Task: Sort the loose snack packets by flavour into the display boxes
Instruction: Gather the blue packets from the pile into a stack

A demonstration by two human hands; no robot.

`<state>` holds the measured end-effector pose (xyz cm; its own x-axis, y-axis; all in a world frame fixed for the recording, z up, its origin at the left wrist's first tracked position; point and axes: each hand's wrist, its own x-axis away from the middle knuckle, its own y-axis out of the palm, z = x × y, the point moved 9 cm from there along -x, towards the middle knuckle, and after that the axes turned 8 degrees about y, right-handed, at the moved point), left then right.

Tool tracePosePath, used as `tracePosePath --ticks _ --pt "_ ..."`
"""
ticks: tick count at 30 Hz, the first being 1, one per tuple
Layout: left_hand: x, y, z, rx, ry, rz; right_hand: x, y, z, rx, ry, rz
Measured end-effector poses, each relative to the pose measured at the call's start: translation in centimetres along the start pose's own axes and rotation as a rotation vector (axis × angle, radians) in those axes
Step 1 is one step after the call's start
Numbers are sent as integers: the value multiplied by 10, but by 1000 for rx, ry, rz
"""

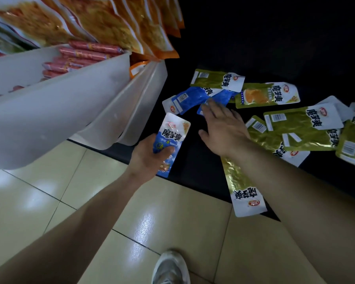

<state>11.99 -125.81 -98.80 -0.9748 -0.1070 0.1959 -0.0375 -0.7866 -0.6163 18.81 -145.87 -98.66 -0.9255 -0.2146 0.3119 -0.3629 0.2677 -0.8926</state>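
My left hand (147,155) grips a blue-and-white snack packet (171,136) upright near the front edge of a black shelf (193,160). My right hand (223,128) reaches out flat, fingers apart, with its fingertips over a blue packet (217,99) that lies on the shelf; it holds nothing. Two more blue packets (184,100) lie just left of it. Several green packets (266,95) are scattered over the shelf to the right. A gold packet (242,187) hangs over the shelf's front edge under my right forearm.
White plastic display bins (70,111) stand at the left; the nearest holds red sausage sticks (84,56). Orange snack bags (115,25) hang above them. Below are beige floor tiles (49,191) and my grey shoe (170,267).
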Motion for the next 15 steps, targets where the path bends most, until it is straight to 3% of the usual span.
tracePosePath --ticks 2,8,11,15 --pt "-1 -3 -10 49 -53 37 -4 17 -2 132 -23 -69" --pt "0 -7 -30 150 -125 78 49 27 -23 91 -206 92" --pt "5 -3 -30 159 -140 80 39 13 -10 75 -54 214" --pt "11 5 -33 120 -128 49 22 15 6 126 196 85"
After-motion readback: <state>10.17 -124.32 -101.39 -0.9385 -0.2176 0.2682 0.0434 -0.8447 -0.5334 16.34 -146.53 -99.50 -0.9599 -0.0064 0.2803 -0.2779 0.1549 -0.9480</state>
